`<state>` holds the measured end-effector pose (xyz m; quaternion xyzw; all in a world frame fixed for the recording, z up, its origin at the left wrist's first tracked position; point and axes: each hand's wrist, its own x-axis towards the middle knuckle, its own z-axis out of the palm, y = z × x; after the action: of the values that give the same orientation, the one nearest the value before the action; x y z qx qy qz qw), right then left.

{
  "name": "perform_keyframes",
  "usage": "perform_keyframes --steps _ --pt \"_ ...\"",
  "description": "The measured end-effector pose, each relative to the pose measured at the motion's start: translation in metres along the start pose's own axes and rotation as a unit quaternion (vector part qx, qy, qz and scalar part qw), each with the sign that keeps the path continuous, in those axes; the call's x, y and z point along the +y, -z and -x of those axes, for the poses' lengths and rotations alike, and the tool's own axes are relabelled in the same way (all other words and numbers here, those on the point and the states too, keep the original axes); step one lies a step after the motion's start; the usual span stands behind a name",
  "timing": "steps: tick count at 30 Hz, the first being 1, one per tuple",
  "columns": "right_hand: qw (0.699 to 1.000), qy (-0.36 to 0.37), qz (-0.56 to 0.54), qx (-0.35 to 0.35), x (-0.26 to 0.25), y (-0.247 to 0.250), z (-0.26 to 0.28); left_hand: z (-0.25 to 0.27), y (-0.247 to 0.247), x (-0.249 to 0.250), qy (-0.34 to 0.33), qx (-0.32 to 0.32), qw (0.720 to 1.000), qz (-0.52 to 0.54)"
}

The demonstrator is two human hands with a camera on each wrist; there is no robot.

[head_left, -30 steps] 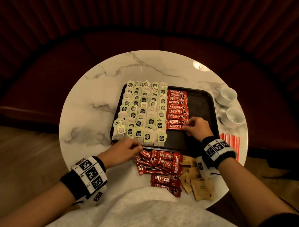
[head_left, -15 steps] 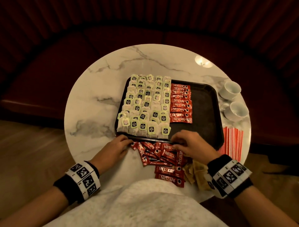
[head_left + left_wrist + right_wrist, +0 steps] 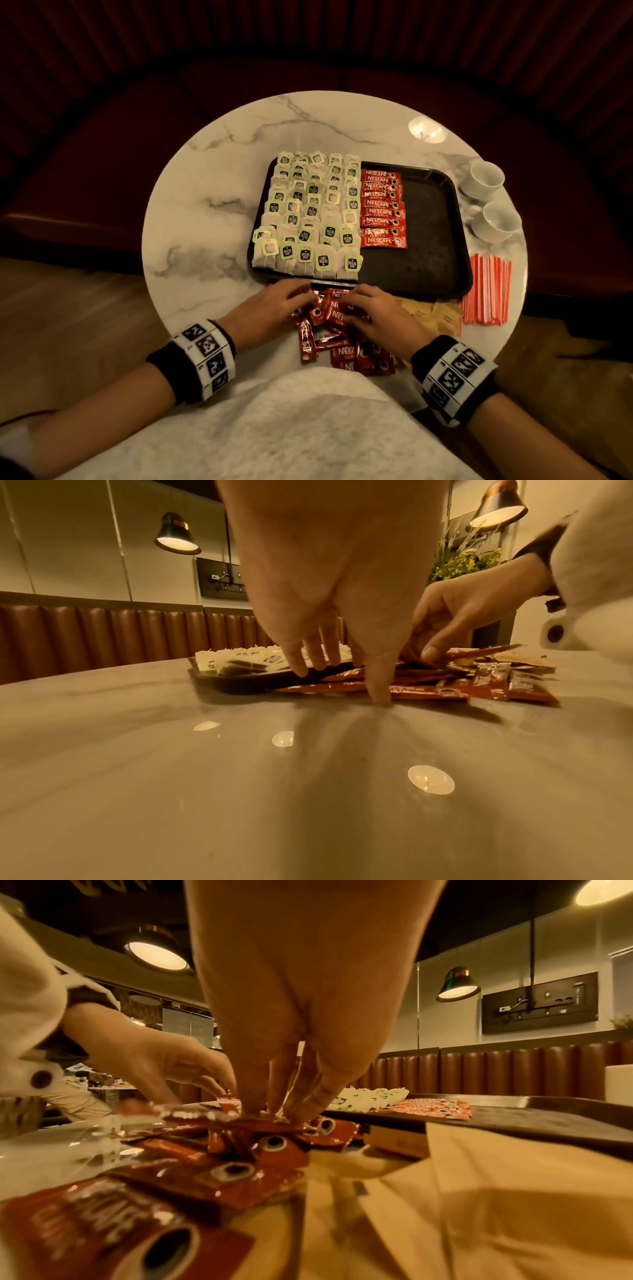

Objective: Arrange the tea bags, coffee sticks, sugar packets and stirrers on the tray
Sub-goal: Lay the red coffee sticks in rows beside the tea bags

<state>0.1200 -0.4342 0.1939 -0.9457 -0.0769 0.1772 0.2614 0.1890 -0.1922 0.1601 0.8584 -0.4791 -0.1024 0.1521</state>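
A black tray point(image 3: 428, 267) holds rows of tea bags point(image 3: 308, 212) on its left half. Beside them lies one column of red coffee sticks point(image 3: 382, 209). A loose pile of coffee sticks point(image 3: 342, 349) sits on the table in front of the tray. My left hand point(image 3: 294, 301) rests on the pile's left side with fingers stretched out, thumb tip on the table point(image 3: 341, 687). My right hand point(image 3: 352, 308) pinches a red coffee stick point(image 3: 246, 1121) at the top of the pile point(image 3: 274, 1110). Brown sugar packets point(image 3: 435, 315) and red-white stirrers point(image 3: 486, 291) lie to the right.
Two white cups point(image 3: 483, 178) point(image 3: 496, 222) stand at the right edge of the round marble table point(image 3: 212, 192). The tray's right half is bare. A padded bench curves behind the table. My lap in pale cloth lies under the near table edge.
My right hand has come back from the column of sticks on the tray to the loose pile. The left hand has slid right onto the pile.
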Motion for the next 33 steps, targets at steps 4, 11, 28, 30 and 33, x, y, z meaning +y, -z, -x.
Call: perform_keyframes --steps 4,11,28,30,33 --pt "1.0 0.013 -0.009 0.022 0.002 0.009 0.011 -0.008 -0.003 0.0 0.009 -0.085 0.996 -0.022" --pt "0.989 0.07 0.106 -0.078 0.02 0.003 0.042 0.002 -0.008 -0.001 -0.045 -0.001 0.996 -0.071" --pt "0.999 0.019 -0.011 -0.043 0.006 0.001 0.045 0.005 0.001 0.003 -0.081 0.094 0.99 -0.07" --pt "0.993 0.044 0.078 -0.082 0.01 -0.005 0.048 0.004 -0.001 0.006 -0.09 0.087 0.991 -0.043" --pt "0.979 0.061 0.168 -0.098 0.012 -0.013 0.05 0.004 -0.006 0.007 -0.125 0.058 0.99 -0.036"
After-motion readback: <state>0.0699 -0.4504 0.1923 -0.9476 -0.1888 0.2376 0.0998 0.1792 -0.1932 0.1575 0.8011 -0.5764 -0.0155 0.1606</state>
